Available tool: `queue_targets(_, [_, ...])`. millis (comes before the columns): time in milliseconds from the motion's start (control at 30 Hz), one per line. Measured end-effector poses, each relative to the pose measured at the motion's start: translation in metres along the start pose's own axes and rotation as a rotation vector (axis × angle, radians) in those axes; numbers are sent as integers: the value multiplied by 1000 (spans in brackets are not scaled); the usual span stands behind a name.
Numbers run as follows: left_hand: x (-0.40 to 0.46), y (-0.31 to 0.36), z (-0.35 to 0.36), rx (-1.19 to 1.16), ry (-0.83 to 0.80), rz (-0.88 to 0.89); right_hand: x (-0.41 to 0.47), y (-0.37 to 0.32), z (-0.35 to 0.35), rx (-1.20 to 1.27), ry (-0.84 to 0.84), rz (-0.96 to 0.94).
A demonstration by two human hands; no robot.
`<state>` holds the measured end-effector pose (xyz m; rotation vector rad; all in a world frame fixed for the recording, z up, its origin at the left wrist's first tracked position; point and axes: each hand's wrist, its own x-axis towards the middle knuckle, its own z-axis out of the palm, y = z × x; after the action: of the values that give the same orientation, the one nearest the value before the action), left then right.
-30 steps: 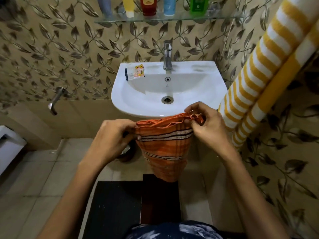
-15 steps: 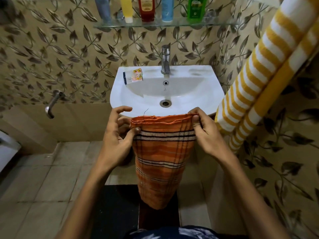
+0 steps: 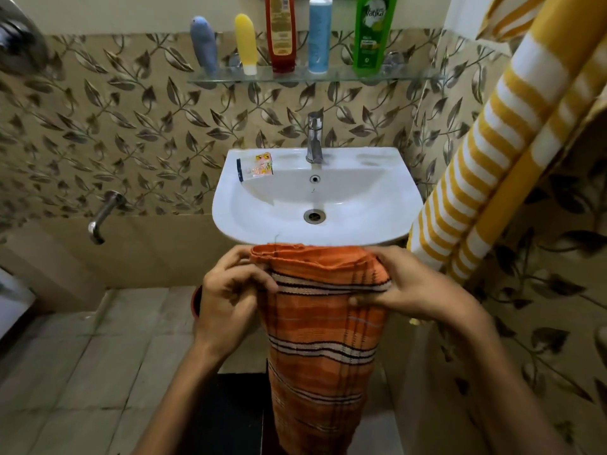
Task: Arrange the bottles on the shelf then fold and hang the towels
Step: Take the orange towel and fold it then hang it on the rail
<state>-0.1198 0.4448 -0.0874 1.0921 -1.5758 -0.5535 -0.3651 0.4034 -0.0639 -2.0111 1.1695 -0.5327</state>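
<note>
I observe the orange towel (image 3: 320,349) held at lower centre of the frame, its top edge just below the front rim of the white sink (image 3: 387,205); whether cloth and rim touch I cannot tell. The left hand (image 3: 226,300) has fingers pinched on the towel's upper left corner; the right hand (image 3: 417,290) has fingers clamped on the upper right corner, thumb pressed on the front face. The towel hangs free, narrowing toward the bottom edge of the frame, over a dark mat (image 3: 226,415).

The yellow striped towel (image 3: 492,165) hangs close at right, near the right hand. Left of the hands, the tiled floor (image 3: 82,372) lies open.

Upper centre, the glass shelf (image 3: 410,75) carries five upright bottles in a row: grey bottle (image 3: 204,44), yellow bottle (image 3: 245,42), red bottle (image 3: 281,31), blue bottle (image 3: 318,36), green bottle (image 3: 371,31). A tap (image 3: 314,136) stands at the sink's rear; a small packet (image 3: 259,165) lies on its left ledge. Leaf-patterned tiles cover the wall (image 3: 115,133).
</note>
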Motion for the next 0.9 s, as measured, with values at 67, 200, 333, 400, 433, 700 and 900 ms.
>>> queue_targets(67, [-1,5,6,-16,-4,1,-4,-6,-1,-185,37,24])
queue_targets(200, [6,17,13,66,11,77,-10,-26,1,-536,268,82])
queue_targets(333, [18,20,21,349,-6,229,-8,-36,-11,-651,479,65])
queue_targets(400, [27,20,29,392,74,263,-3,-37,-20,-673,546,31])
queue_targets(433, [31,19,34,392,121,296,1,-37,-23,-636,565,10])
queue_targets(700, [70,6,54,120,361,277,36,-23,-37,-29,809,-244])
queue_targets(900, [103,5,54,191,457,332,58,-34,-49,68,977,-350])
